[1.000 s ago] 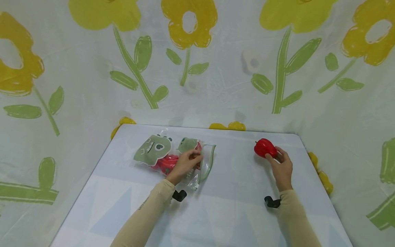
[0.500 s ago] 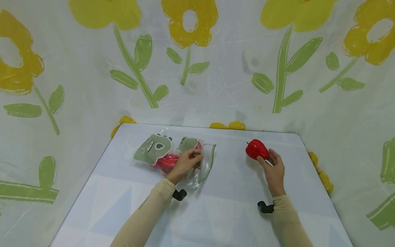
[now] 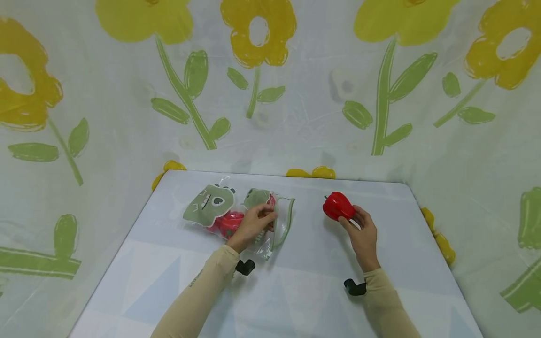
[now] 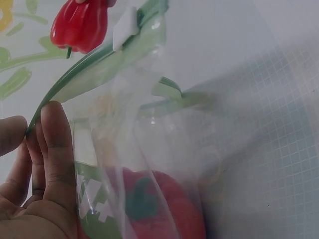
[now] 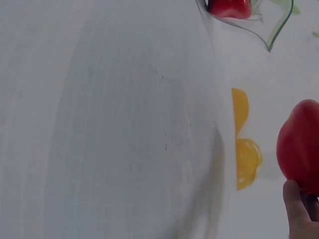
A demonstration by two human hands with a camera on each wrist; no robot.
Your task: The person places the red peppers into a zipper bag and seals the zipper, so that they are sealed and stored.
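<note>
My left hand [image 3: 253, 225] pinches the green-edged mouth of a clear zip bag [image 3: 282, 232] between thumb and fingers. The bag has a green cartoon monster print [image 3: 213, 202] and a white slider [image 4: 125, 29]. Inside it lies a red bell pepper [image 4: 174, 201] with a green stem, seen through the plastic. My right hand [image 3: 362, 234] holds another red bell pepper [image 3: 337, 205] by its blunt end, stem pointing left, over the table to the right of the bag. This held pepper also shows at the right edge of the right wrist view.
The white table [image 3: 296, 291] has pale blue triangles on it. A curtain [image 3: 304, 108] with yellow flowers stands behind and at both sides. Black wrist-camera pieces [image 3: 355, 287] jut inward from both sleeves.
My right hand has moved left with the red bell pepper, nearer the bag. The left hand keeps its hold on the bag's edge and has stayed in place.
</note>
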